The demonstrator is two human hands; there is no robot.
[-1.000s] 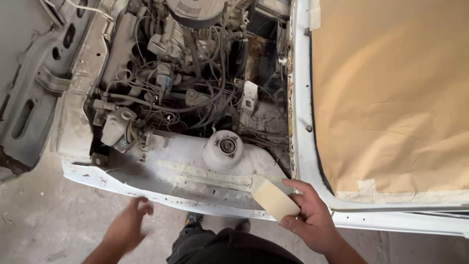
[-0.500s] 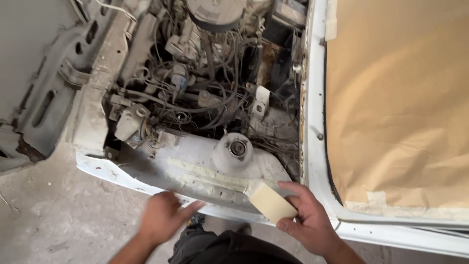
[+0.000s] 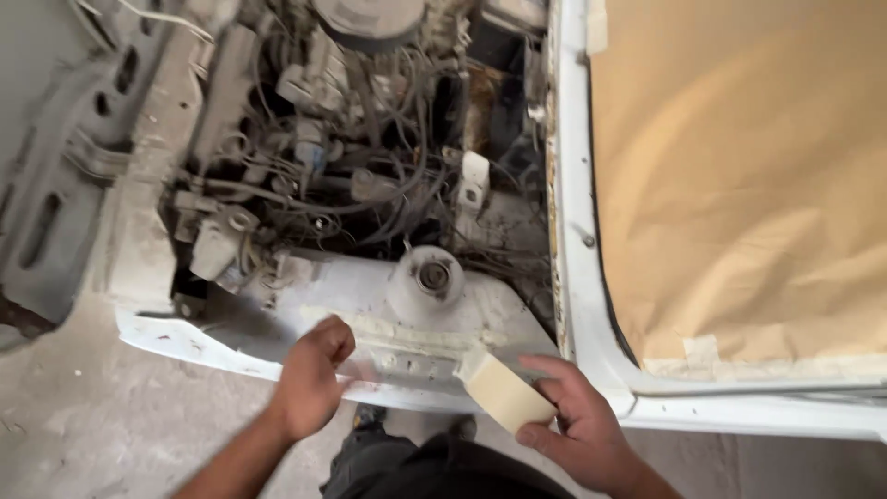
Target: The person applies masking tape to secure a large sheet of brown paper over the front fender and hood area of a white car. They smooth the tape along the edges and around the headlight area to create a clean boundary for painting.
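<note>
Down over the open engine bay of a white car, both hands work at the near edge of the body. The right hand (image 3: 577, 425) grips a roll of pale masking tape (image 3: 504, 393), fingers curled over its top and thumb under it, the roll tilted so its flat side faces up and left. It sits just in front of the white inner panel (image 3: 314, 305), below the round strut mount (image 3: 427, 277). The left hand (image 3: 309, 379) is closed narrow, fingertips pinched together and pressed on the lower edge of that panel, where a strip of tape (image 3: 407, 334) already lies across the metal; whether it pinches the tape's free end I cannot tell. Behind the panel a tangle of hoses and wires (image 3: 351, 176) fills the bay. To the right, brown masking paper (image 3: 739, 176) covers the windscreen, taped along its lower edge. Grey concrete floor (image 3: 83, 434) shows at lower left.
</note>
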